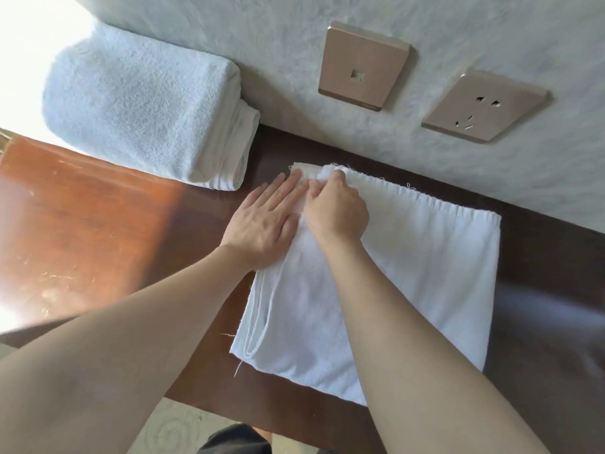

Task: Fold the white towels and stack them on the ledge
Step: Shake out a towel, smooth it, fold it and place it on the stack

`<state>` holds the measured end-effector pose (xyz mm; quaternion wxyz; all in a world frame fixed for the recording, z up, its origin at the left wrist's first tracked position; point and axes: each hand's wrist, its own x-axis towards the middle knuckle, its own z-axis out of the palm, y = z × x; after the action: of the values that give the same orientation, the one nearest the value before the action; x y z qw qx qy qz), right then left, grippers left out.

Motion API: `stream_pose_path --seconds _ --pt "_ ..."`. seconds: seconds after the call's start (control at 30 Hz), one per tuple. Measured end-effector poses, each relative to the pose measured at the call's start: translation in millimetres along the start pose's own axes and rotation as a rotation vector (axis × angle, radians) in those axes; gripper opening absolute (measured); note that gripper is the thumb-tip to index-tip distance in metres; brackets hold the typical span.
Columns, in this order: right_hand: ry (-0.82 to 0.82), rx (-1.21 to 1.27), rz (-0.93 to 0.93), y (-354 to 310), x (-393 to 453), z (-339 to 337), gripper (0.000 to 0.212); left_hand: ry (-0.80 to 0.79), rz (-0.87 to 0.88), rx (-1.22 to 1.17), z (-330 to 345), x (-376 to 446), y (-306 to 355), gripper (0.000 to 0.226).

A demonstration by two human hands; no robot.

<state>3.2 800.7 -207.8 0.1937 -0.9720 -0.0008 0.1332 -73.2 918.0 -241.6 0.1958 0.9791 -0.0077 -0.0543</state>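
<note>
Wall (425,34) comes first, a pale, rough plaster face with two bronze-coloured plates set into it, a blank switch plate (364,65) and a power socket (484,104) beside it. Below it runs the dark, glossy wooden surface (98,224), which serves as the ledge, scuffed and lit hard from the left. A thick folded towel (140,106) of fluffy terry already sits at the back against the wall, well left of the work. The thinner white towel (425,273) in hand lies flat just in front of the person, doubled over, its long axis running from the near edge of the ledge away toward the wall; frayed threads hang off its left layered edge and its far hem is puckered.

Both hands meet at the far left corner of that towel, so the corner lies forward of the person and slightly left. The left hand (262,217) is spread flat, palm down, pressing the layers at the edge. The right hand (337,208) is curled, pinching the top layer's corner just beside the left fingertips. I judge the next fold depends on those corners lining up, and the soft cloth could slip askew.
</note>
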Motion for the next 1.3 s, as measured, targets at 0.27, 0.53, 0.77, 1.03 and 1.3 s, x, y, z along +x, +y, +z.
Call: stream_pose_path --seconds 0.27,0.53,0.77,1.03,1.3 --pt "0.091 -0.106 -0.060 1.1 3.7 11.0 0.023 0.093 0.019 0.015 12.3 2.6 -9.2 0.059" --pt "0.156 -0.007 -0.229 -14.6 -11.1 -5.7 0.022 0.125 0.049 0.020 13.4 2.6 -10.9 0.059" --pt "0.091 -0.023 -0.274 -11.1 -6.3 16.7 0.027 0.157 0.064 -0.005 12.3 2.2 -10.5 0.060" --pt "0.008 0.045 -0.201 -10.8 -0.6 13.7 0.026 0.200 -0.006 -0.230 10.0 -1.4 -11.3 0.049" --pt "-0.246 0.426 -0.131 0.0 -20.1 -24.1 0.035 0.073 -0.242 -0.501 -9.9 -30.9 8.8 0.058"
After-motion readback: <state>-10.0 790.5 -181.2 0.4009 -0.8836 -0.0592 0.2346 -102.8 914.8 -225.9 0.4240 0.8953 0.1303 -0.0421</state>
